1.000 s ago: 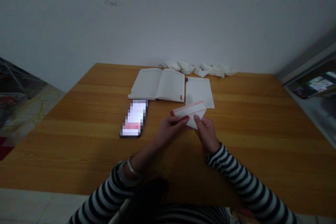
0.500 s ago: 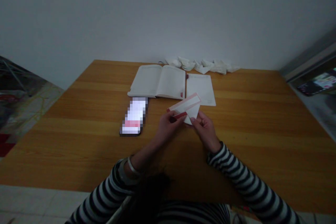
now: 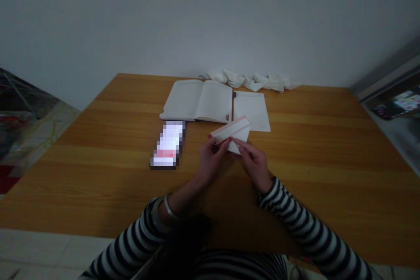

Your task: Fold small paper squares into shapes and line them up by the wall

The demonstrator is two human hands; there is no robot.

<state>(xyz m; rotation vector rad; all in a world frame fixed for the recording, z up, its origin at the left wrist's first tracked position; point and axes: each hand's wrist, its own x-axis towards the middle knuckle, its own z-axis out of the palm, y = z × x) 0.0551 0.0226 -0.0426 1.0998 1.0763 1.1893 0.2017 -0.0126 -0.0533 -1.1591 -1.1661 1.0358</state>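
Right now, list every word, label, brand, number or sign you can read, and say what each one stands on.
None can be read.
Folded paper: red and pink bands, no legible words.
Phone: screen pixelated, unreadable.
Open notebook: a small red mark at a page corner, too small to read.
Loose sheet: any print is too faint.

- A slim, pale, rounded bracelet [image 3: 169, 208] circles my left forearm.
- Past the bracelet, my left hand [image 3: 208, 159] is bare, like my right hand [image 3: 257, 165].
- Just behind the bracelet, my left sleeve [image 3: 138, 232] begins, banded black and pale.
- Right of the bracelet, my right sleeve [image 3: 302, 221] matches, its cuff gathered.
- Below the bracelet and to its right, my top [image 3: 243, 264] shows narrower stripes.
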